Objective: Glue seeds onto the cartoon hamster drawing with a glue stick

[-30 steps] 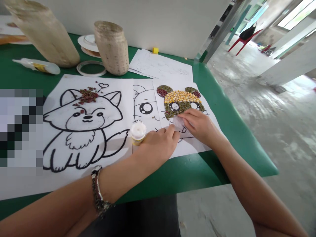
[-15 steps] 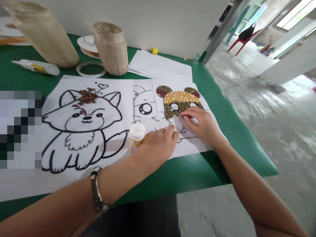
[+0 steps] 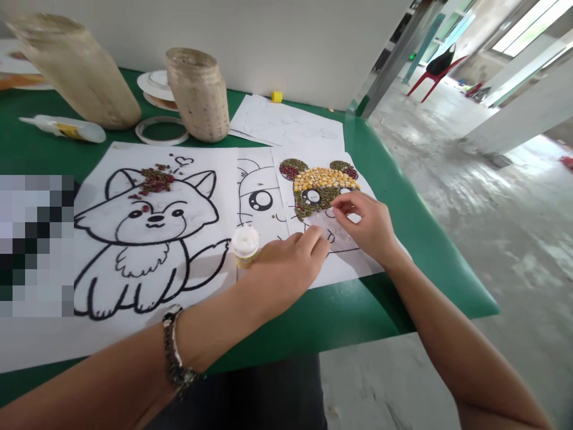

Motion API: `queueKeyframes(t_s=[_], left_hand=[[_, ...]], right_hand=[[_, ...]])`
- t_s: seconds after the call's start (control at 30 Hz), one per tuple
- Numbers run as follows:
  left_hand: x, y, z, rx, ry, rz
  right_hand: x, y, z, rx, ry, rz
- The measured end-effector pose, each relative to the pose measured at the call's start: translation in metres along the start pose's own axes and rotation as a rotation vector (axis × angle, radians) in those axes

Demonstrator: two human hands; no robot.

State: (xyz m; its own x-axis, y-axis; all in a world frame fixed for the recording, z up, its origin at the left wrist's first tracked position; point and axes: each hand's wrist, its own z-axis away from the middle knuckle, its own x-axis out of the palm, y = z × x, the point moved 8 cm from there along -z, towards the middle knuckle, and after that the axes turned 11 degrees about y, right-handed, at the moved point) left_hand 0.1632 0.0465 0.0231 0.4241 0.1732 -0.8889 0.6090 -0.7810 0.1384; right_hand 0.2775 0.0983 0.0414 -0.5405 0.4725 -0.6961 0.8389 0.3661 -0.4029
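My left hand (image 3: pixel 293 260) is closed around a glue bottle (image 3: pixel 246 243), whose white base and a bit of yellow label stick out beside the wrist. Its nozzle is hidden by my fingers. The thumb and forefinger of my right hand (image 3: pixel 364 221) are pinched over the animal drawing (image 3: pixel 331 239); anything between them is too small to make out. Yellow corn kernels (image 3: pixel 326 178) cover the drawing's forehead, green beans (image 3: pixel 313 208) surround the eyes, and red beans (image 3: pixel 289 172) fill the inner ears.
A fox drawing (image 3: pixel 156 257) lies left with a pile of red and green beans (image 3: pixel 156 178) on its head. Behind stand two cloudy jars (image 3: pixel 199 95), a tape roll (image 3: pixel 162 131), another glue bottle (image 3: pixel 67 128) and a yellow cap (image 3: pixel 277 97) on paper sheets (image 3: pixel 290 122).
My right hand has shifted slightly right along the drawing's face. My left fingertips have also moved a little right, still around the glue bottle. The view has tilted slightly.
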Motion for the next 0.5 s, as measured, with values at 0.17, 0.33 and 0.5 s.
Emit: queueKeyframes(t_s=[0.17, 0.33, 0.5], left_hand=[[-0.002, -0.008, 0.003, -0.36, -0.012, 0.733], [0.022, -0.02, 0.008, -0.781, -0.052, 1.346], [0.028, -0.029, 0.008, -0.971, 0.027, 1.534]], right_hand=[[-0.009, 0.007, 0.001, 0.231, 0.051, -0.228], [-0.005, -0.019, 0.006, 0.258, -0.132, -0.624], [-0.002, -0.045, 0.01, 0.043, -0.291, -0.673]])
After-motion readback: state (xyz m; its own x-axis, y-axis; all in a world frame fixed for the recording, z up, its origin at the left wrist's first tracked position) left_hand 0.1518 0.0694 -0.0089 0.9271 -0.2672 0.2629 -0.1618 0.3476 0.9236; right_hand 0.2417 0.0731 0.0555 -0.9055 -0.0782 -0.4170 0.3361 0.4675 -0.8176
